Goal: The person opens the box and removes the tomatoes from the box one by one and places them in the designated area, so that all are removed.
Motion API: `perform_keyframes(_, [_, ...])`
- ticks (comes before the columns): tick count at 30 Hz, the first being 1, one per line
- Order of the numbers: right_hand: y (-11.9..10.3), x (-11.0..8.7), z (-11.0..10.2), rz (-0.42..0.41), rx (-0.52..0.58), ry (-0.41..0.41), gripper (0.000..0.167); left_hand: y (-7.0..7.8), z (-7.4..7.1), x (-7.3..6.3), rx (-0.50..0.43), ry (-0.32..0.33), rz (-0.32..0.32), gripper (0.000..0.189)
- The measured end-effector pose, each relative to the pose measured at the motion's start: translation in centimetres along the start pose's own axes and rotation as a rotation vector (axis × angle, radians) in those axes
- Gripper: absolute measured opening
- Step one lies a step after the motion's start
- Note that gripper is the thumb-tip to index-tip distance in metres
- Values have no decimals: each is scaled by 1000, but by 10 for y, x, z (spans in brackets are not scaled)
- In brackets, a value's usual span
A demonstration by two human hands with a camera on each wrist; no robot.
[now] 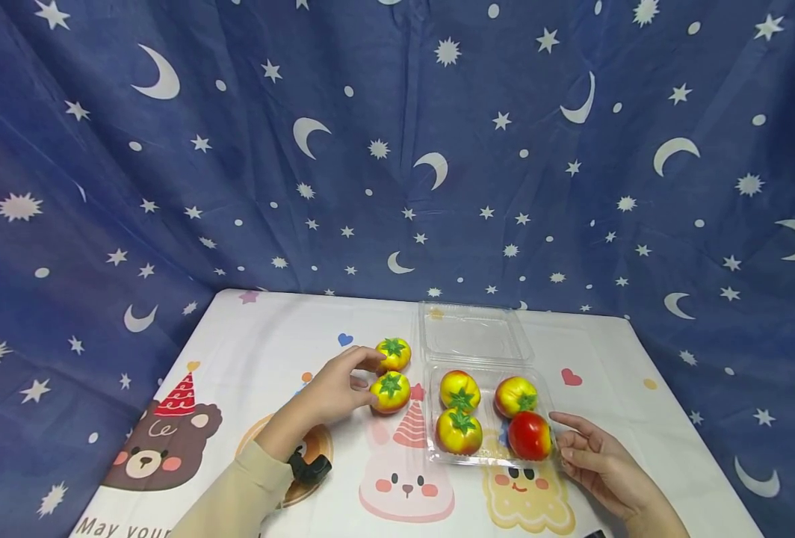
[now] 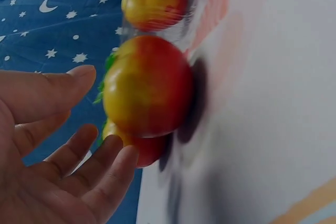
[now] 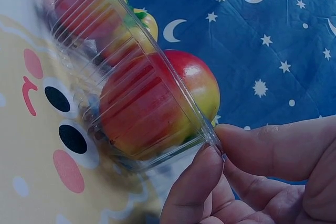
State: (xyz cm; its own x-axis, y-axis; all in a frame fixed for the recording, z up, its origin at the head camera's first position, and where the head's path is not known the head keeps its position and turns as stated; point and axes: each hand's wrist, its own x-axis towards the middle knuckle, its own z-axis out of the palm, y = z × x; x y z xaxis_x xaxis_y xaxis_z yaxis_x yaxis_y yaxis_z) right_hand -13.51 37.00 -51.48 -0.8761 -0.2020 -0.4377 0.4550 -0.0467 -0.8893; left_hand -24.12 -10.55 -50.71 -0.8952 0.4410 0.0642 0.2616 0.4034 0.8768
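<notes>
My left hand (image 1: 335, 387) reaches in beside two loose yellow-red fruits with green leafy tops, the nearer fruit (image 1: 390, 393) and the farther fruit (image 1: 394, 354). In the left wrist view its fingers (image 2: 107, 174) are spread and relaxed around the near fruit's side, gripping nothing. My right hand (image 1: 595, 463) pinches the rim of a clear plastic clamshell box (image 3: 207, 132) at its near right corner, between thumb and forefinger. Several like fruits sit in the box, among them one turned red side up (image 1: 530, 436). The box's lid (image 1: 474, 334) lies folded open behind it.
A white tablecloth (image 1: 330, 478) printed with cartoon animals covers the table. Behind and along the sides hangs a dark blue curtain (image 1: 370, 224) with moons and stars. A black strap device (image 1: 311, 469) is on my left wrist.
</notes>
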Motion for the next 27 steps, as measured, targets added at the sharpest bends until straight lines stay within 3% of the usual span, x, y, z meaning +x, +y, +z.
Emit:
perform_keyframes(8, [-1, 0, 1, 9, -4, 24, 47, 12, -9, 3, -52, -25, 29, 65])
perform_keyframes(22, [-3, 2, 3, 23, -9, 49, 47, 27, -6, 10, -114, -43, 118, 61])
perform_keyframes(27, [-3, 2, 1, 28, -6, 33, 46, 34, -3, 15, -138, -62, 117, 62])
